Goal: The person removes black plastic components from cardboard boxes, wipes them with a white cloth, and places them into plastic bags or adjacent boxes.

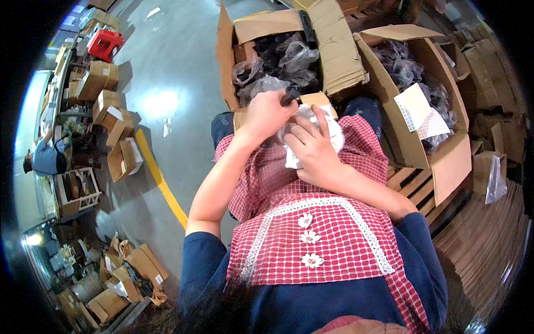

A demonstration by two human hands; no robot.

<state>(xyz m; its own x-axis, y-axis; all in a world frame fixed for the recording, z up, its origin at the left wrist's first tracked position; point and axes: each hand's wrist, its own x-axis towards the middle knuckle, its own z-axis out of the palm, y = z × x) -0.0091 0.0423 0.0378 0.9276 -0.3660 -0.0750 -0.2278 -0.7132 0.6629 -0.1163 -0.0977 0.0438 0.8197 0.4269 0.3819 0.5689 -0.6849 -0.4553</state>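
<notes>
My left hand (268, 116) is closed around a small black piece (290, 96) whose end sticks out past the fingers; its exact kind is hidden. Close beside it, my right hand (312, 149) presses a crumpled white cloth (335, 133) over my lap, fingers bent across it. Some of the cloth hangs out below the palm. Just beyond both hands stands an open cardboard box (334, 50), with black parts in clear plastic bags (297, 55) inside.
At the right, a second open box (397, 119) holds more bagged parts and dotted white sheets (416, 111). It sits by a wooden pallet (414, 186). A yellow floor line (158, 175) runs at left, near cartons (119, 158), a red stool (104, 45) and another person (47, 158).
</notes>
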